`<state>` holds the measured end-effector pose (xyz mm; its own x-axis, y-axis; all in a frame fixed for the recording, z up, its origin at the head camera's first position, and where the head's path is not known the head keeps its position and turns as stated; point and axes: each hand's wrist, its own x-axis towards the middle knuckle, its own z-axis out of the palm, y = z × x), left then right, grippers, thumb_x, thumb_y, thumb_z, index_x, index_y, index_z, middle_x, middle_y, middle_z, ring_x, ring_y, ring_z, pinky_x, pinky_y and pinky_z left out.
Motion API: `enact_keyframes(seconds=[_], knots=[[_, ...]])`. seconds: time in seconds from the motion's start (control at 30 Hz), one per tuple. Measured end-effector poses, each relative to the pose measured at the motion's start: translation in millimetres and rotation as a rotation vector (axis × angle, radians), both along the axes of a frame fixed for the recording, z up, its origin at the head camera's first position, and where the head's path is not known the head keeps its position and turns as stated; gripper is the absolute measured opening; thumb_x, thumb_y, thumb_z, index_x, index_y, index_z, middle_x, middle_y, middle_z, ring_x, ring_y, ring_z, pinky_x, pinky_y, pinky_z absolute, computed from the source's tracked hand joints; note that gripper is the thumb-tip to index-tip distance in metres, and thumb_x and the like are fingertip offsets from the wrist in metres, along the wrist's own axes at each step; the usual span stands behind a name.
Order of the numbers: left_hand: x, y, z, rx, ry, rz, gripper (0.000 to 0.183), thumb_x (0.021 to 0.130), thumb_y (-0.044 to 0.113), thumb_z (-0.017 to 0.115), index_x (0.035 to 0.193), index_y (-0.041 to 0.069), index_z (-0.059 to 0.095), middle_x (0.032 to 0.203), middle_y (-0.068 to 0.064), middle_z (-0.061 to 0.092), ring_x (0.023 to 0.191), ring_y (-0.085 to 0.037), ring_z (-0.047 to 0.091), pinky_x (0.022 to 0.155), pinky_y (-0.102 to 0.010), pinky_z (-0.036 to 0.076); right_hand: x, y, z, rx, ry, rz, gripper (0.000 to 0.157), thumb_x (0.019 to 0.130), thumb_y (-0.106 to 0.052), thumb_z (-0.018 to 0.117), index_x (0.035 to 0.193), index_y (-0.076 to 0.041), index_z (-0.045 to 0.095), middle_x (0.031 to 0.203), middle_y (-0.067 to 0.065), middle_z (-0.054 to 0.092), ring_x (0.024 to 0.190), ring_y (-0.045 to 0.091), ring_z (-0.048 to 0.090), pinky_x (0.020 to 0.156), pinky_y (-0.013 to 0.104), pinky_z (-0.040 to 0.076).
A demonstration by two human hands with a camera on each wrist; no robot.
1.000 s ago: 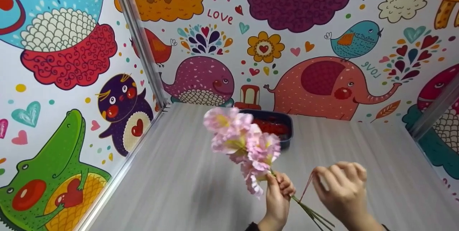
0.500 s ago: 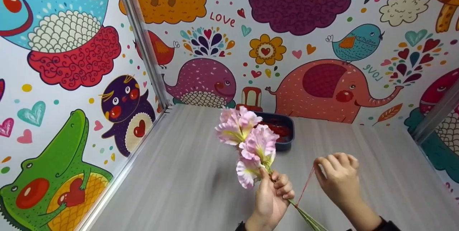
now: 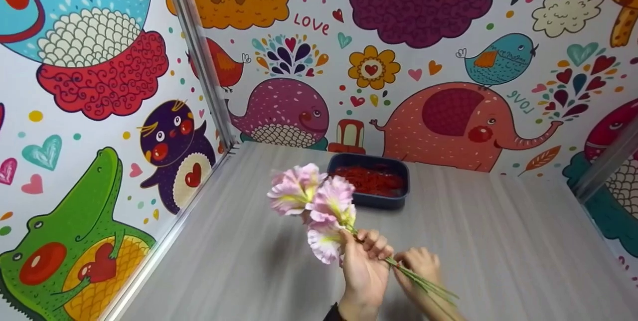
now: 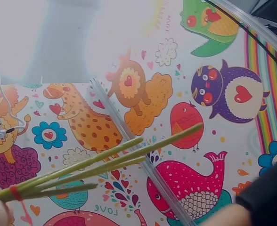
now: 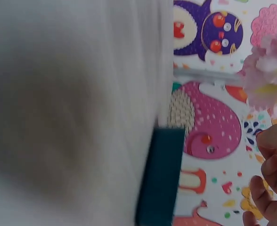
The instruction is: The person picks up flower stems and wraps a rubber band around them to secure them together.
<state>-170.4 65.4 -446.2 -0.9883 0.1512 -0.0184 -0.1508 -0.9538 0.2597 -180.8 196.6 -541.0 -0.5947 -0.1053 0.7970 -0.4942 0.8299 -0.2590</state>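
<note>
My left hand [image 3: 366, 271] grips a bunch of pink artificial flowers [image 3: 331, 199] by the green stems [image 3: 423, 281], just below the blooms. The bunch tilts, with its blooms to the upper left. A thin red string [image 4: 17, 193] is looped round the stems, and its loose end hangs downward in the left wrist view. Close under the stems, beside the loop, my right hand [image 3: 418, 263] has its fingers bent at the string; the stems partly hide its fingertips. Pink petals [image 5: 270, 70] and bent fingers [image 5: 272, 141] show at the right of the right wrist view.
A dark blue tray [image 3: 404, 201] full of red strings [image 3: 374, 181] stands at the back of the light wood-grain table [image 3: 219, 261]. Cartoon-printed walls [image 3: 418, 72] close off the back and sides. A metal strip [image 3: 149, 256] runs along the left edge.
My right hand has come down and left from beside the stems, where it drew the string taut, to beneath them. My left hand and the flowers have shifted left, uncovering more of the tray.
</note>
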Motion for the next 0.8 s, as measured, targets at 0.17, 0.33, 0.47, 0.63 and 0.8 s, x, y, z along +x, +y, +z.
enact_keyframes(seconds=[0.17, 0.33, 0.47, 0.63, 0.8], knots=[[-5.7, 3, 3.3, -0.012, 0.008, 0.116, 0.044, 0.098, 0.055, 0.013, 0.081, 0.017, 0.029, 0.070, 0.005, 0.025, 0.058, -0.005, 0.029, 0.060, -0.021, 0.024, 13.8, -20, -17.9, -0.045, 0.111, 0.092, 0.032, 0.100, -0.032, 0.049, 0.075, -0.013, 0.056, 0.063, -0.009, 0.040, 0.059, 0.005, 0.034, 0.057, 0.018, 0.026], [-10.7, 10, -0.2, -0.112, 0.055, 0.216, 0.045, 0.095, 0.059, 0.017, 0.083, 0.016, 0.024, 0.072, 0.005, 0.024, 0.060, -0.004, 0.028, 0.061, -0.022, 0.024, 33.2, -35, -15.3, -0.197, 0.203, 0.221, 0.041, 0.099, -0.035, 0.050, 0.076, -0.003, 0.063, 0.060, -0.005, 0.038, 0.060, 0.000, 0.029, 0.053, 0.014, 0.024], [-17.1, 15, -12.6, -0.236, 0.144, 0.273, 0.045, 0.095, 0.058, 0.017, 0.082, 0.016, 0.022, 0.072, 0.005, 0.024, 0.061, -0.005, 0.026, 0.062, -0.023, 0.021, 51.6, -43, 14.6, -0.285, 0.264, 0.208, 0.042, 0.097, -0.031, 0.057, 0.071, 0.000, 0.064, 0.056, -0.004, 0.035, 0.059, -0.004, 0.026, 0.054, 0.009, 0.021], [-20.0, 18, -29.9, -0.307, 0.290, 0.287, 0.041, 0.097, 0.054, 0.016, 0.082, 0.017, 0.024, 0.072, 0.005, 0.022, 0.061, -0.007, 0.022, 0.062, -0.028, 0.014, 64.2, -40, 47.5, -0.173, 0.352, 0.138, 0.045, 0.099, -0.032, 0.054, 0.064, -0.004, 0.064, 0.056, -0.007, 0.032, 0.054, -0.002, 0.025, 0.055, 0.007, 0.016], [-16.0, 20, -35.9, -0.327, 0.480, 0.292, 0.037, 0.098, 0.052, 0.014, 0.083, 0.021, 0.027, 0.071, 0.003, 0.019, 0.059, -0.009, 0.020, 0.057, -0.031, 0.012, 54.1, -28, 78.0, -0.070, 0.555, 0.194, 0.039, 0.095, -0.019, 0.057, 0.060, -0.002, 0.061, 0.052, -0.004, 0.034, 0.047, 0.005, 0.024, 0.044, 0.012, 0.016]])
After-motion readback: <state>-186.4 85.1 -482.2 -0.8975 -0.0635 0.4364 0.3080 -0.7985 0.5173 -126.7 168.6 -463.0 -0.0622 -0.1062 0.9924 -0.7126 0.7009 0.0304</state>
